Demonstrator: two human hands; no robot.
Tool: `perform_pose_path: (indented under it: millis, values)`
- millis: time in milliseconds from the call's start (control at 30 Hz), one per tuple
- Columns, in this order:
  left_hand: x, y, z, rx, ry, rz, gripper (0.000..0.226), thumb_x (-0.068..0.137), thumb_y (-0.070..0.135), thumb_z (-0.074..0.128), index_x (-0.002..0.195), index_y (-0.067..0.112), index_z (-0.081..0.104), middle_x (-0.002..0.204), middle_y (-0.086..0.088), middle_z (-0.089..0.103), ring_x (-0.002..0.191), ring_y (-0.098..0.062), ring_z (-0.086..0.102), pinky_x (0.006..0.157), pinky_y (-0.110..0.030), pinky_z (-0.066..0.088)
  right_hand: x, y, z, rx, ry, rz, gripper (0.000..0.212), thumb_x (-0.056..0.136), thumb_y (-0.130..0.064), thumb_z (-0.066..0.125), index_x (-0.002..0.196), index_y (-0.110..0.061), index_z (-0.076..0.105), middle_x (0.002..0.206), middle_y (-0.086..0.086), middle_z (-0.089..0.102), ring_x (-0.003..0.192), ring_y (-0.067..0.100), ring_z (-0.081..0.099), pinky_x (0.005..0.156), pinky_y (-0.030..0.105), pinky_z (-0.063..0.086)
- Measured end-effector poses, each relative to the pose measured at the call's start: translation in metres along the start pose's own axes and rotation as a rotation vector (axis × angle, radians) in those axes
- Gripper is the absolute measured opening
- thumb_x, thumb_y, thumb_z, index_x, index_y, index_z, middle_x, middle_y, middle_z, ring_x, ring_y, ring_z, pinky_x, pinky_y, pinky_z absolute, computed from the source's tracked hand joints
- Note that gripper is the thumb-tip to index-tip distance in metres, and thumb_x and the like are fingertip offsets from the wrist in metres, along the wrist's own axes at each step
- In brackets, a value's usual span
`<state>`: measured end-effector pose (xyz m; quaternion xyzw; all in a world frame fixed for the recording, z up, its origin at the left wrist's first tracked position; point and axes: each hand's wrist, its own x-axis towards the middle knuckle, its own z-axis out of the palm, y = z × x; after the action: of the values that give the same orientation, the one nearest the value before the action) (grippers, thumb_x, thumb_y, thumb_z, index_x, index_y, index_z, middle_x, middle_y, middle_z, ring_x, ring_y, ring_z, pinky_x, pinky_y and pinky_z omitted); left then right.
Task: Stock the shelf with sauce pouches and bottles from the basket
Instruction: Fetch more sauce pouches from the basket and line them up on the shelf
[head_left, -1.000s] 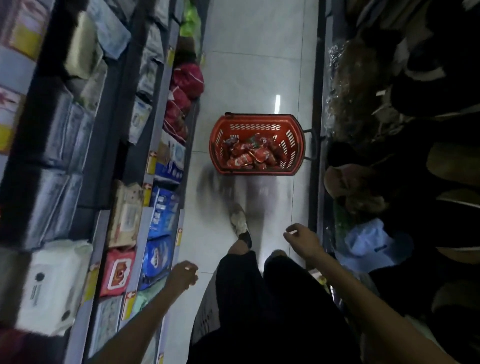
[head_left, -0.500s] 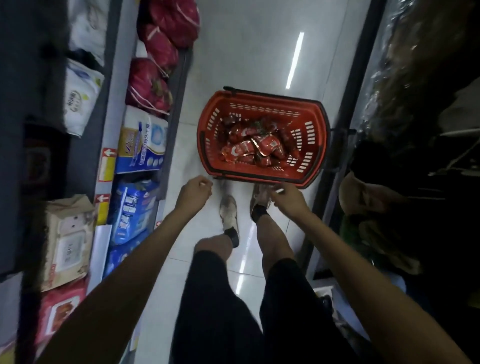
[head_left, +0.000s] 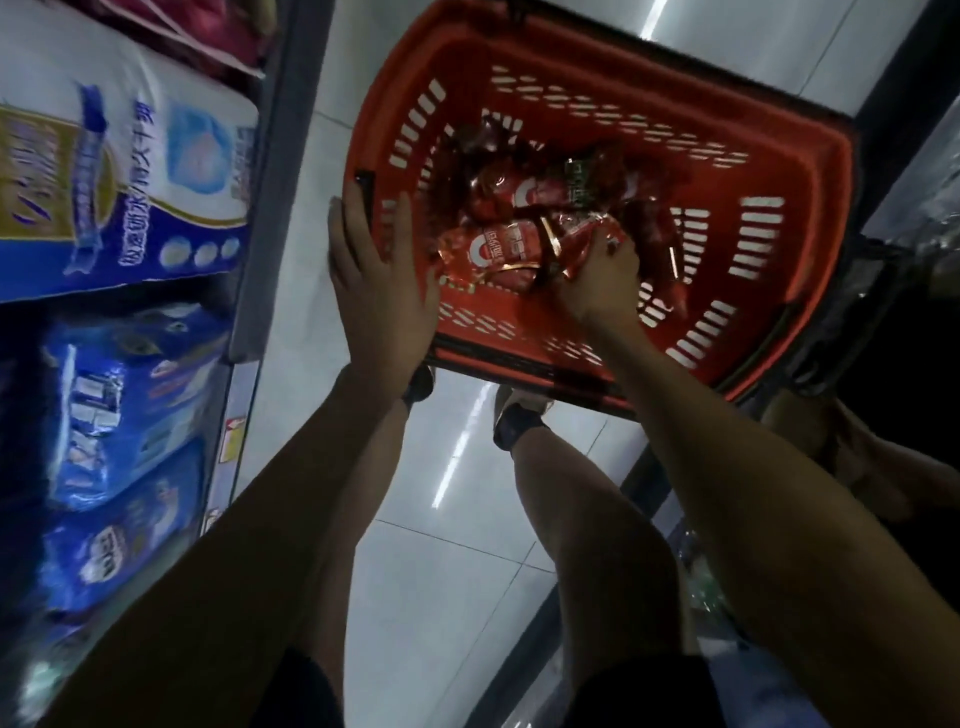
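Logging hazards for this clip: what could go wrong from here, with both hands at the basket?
The right hand grips one pouch from a loose overlapping pile; the neighbouring pouch may drag along or the foil may slip. The left hand lies open at the basket rim without gripping it, so the basket could slide on the glossy floor.

The basket (head_left: 769, 171) is slotted red plastic with a dull sheen. The pouches (head_left: 498, 249) in it are crinkled, glossy foil. The floor (head_left: 436, 582) is smooth, shiny tile. The shelf packs (head_left: 119, 145) are printed plastic film.
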<state>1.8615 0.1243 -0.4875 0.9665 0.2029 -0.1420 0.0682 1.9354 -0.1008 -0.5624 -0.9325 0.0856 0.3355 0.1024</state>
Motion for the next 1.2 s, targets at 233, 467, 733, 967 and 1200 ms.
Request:
perform_pose_path:
  millis: [233,467,733,967,1200]
  values:
    - [0.0,-0.004,0.013,-0.022,0.045,0.011,0.067,0.104,0.062,0.022,0.158,0.025,0.039,0.17,-0.018,0.014,0.159,-0.035,0.007,0.123,-0.052,0.031,0.035,0.002,0.043,-0.306,0.152,0.031,0.077,0.085,-0.026,0.073,0.144,0.0,0.032,0.131,0.033,0.051,0.118,0.045,0.053,0.093,0.053,0.053]
    - [-0.002,0.005,-0.013,-0.045,-0.133,-0.002,0.07,0.098,0.06,0.022,0.156,0.024,0.037,0.172,-0.016,0.003,0.159,-0.038,0.001,0.122,-0.058,0.03,-0.003,-0.011,-0.022,-0.23,-0.031,-0.173,0.023,0.095,-0.012,0.054,0.113,-0.007,0.067,0.102,0.02,0.073,0.095,0.041,0.071,0.077,0.04,0.051]
    - [-0.022,0.058,-0.083,-0.57,-0.459,-0.181,0.041,0.102,0.053,0.05,0.133,0.027,0.058,0.143,-0.001,0.054,0.132,-0.027,0.055,0.104,-0.043,0.051,-0.122,-0.021,-0.12,0.124,-0.124,-0.056,0.04,0.095,-0.049,0.06,0.096,-0.011,0.072,0.087,0.009,0.074,0.078,0.031,0.07,0.071,0.036,0.055]
    - [-0.011,0.091,-0.112,-1.555,-0.873,-0.884,0.038,0.089,0.048,0.076,0.12,0.027,0.074,0.111,0.002,0.079,0.109,-0.023,0.072,0.102,-0.049,0.055,-0.168,-0.046,-0.141,0.261,-0.266,-0.379,0.011,0.1,-0.032,0.059,0.1,-0.024,0.067,0.079,-0.008,0.073,0.07,0.006,0.068,0.071,0.024,0.053]
    - [0.0,0.05,-0.063,-1.513,-0.699,-1.159,0.103,0.047,0.06,0.095,0.138,0.031,0.055,0.129,-0.002,0.069,0.115,-0.03,0.068,0.098,-0.049,0.056,-0.109,-0.073,-0.139,0.329,-0.585,-0.493,0.035,0.104,-0.048,0.049,0.11,-0.023,0.073,0.096,-0.004,0.076,0.085,0.011,0.071,0.081,0.036,0.058]
